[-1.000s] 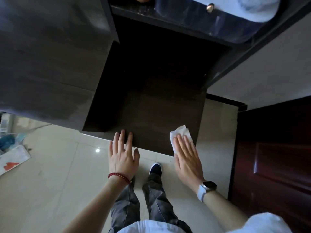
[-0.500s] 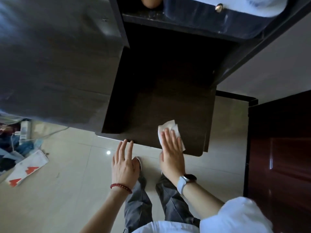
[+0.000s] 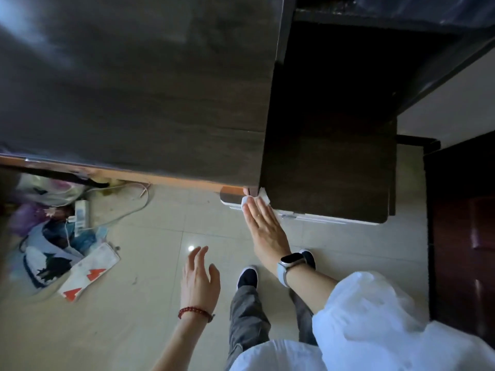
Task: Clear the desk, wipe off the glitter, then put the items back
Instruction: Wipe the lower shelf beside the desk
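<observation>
since a second ago the right hand (image 3: 263, 228) has slid its white wipe (image 3: 255, 200) left along the lower tabletop (image 3: 329, 167) to the near corner, fingers flat on it, while the left hand (image 3: 199, 277) has dropped away, open and holding nothing. both tabletops look bare, so clearing seems done, wiping is under way and putting things back remains: one wipe, two hands, two surfaces.

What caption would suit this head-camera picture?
Right hand presses a white wipe along the dark desk's front edge; left hand hovers free.
</observation>
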Tool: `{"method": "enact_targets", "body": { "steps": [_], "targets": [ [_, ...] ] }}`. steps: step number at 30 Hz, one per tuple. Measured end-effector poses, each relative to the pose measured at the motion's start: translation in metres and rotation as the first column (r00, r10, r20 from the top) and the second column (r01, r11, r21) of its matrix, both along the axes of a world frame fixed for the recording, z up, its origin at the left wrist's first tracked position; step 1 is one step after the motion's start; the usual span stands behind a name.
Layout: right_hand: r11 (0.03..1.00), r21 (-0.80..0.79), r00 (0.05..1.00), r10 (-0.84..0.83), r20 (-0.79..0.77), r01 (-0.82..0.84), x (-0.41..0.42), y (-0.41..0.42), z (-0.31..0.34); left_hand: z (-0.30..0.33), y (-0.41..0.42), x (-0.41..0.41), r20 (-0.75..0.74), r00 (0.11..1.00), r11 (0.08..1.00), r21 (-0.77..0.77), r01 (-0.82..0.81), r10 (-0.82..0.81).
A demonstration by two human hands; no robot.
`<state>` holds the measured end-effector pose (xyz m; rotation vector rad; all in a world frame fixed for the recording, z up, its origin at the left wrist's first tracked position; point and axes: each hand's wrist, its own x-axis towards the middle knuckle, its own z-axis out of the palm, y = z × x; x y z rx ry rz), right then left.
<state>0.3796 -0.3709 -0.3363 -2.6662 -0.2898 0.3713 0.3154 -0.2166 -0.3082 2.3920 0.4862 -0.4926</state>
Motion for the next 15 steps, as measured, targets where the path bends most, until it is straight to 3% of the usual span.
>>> {"method": "enact_targets", "body": {
  "steps": [2,4,5,8,11,13,15],
  "targets": [
    [0.987,0.146,0.993,-0.061,-0.101,0.075,0.002,0.005,0.016,0.009,0.011,0.009,0.012,0.999,0.997,-0.051,0.051,-0.051],
    [0.921,0.328,0.923,-0.078,-0.377,0.211,-0.002,0.008,0.038,0.021,0.018,0.017,0.010,0.997,0.990,-0.119,0.074,-0.073],
    [0.876,0.382,0.894,-0.111,-0.435,0.294,-0.006,0.009,0.050,0.029,0.019,0.021,0.003,0.997,0.983,-0.172,0.071,-0.071],
    [0.731,0.475,0.844,-0.260,-0.469,0.489,-0.031,0.001,0.092,0.059,0.008,0.036,-0.086,0.993,0.893,-0.449,0.028,-0.075],
    [0.576,0.549,0.795,-0.406,-0.451,0.605,-0.072,-0.023,0.130,0.089,-0.026,0.039,-0.220,0.957,0.706,-0.708,-0.022,-0.190],
    [0.462,0.554,0.716,-0.534,-0.450,0.693,-0.104,-0.048,0.154,0.106,-0.061,0.033,-0.248,0.910,0.617,-0.787,0.011,-0.333],
    [0.389,0.532,0.627,-0.672,-0.395,0.752,-0.140,-0.076,0.172,0.120,-0.103,0.018,-0.201,0.844,0.610,-0.773,0.175,-0.497]
  ]
}}
